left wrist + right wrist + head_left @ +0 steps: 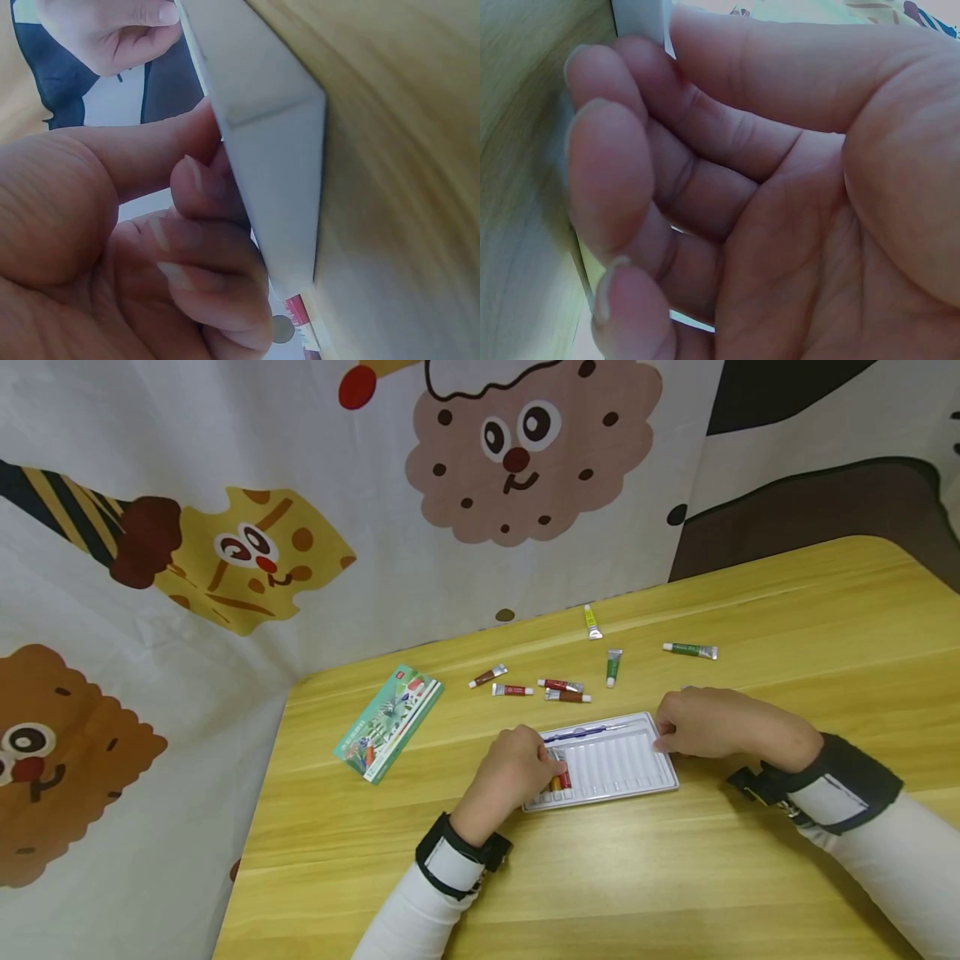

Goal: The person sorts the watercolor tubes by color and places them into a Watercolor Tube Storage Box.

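Where the tray (618, 764) lies on the tabletop (360, 868), a little below and right of centre in the head view, I have both hands on it. My left hand (517, 766) grips its left end, the thumb lying over the tubes (566, 777) there; I make out red and orange among them. My right hand (701, 721) pinches the right edge. A brush (585, 732) lies along the tray's upper side, and most of the slots are bare. Above the tray I see two red tubes (513, 691), two brown tubes (487, 676), two green tubes (690, 650) and, nearest the curtain (375, 585), a yellow tube (592, 622). A box (388, 722) lies at a slant, left of the frame's centre.

From the left wrist, I get the tray's pale outer wall running down the middle of the frame. The thumb reaches its rim and the other fingers curl against its side; the right hand shows in the upper left, and a bit of a red tube at the bottom.

On the right wrist feed, thumb and forefinger pinch a white piece of the tray at the top, left of centre, with the other fingers curled loosely below.
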`<state>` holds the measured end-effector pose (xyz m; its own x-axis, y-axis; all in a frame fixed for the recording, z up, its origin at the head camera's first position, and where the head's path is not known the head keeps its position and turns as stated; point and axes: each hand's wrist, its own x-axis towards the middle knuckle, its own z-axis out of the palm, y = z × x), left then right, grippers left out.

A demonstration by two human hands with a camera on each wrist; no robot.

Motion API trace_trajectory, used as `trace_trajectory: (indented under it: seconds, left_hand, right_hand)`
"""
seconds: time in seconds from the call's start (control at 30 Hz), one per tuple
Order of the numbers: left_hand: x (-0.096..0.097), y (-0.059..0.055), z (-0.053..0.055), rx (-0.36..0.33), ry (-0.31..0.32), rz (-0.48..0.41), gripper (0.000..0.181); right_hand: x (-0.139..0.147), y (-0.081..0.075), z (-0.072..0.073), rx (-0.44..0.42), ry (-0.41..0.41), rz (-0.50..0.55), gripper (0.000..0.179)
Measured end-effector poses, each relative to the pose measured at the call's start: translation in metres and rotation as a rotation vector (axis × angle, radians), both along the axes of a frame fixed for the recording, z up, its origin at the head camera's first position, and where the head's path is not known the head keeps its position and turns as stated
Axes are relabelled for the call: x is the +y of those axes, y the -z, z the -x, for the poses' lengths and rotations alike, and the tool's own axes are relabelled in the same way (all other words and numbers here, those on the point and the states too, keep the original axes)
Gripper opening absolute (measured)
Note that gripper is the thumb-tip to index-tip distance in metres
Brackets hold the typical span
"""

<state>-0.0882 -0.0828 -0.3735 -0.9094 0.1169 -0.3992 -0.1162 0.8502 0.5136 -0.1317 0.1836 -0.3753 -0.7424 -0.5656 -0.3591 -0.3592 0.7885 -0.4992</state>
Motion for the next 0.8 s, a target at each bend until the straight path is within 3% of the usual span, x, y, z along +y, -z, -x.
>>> trace_trajectory:
  seconds: [0.8]
  left_hand:
    - [-0.0013,0.0014,0.0047,0.0,-0.042,-0.037,0.049]
  right_hand:
    - [-0.002,-0.0023,-0.0007,0.003,-0.001,-0.009,0.019]
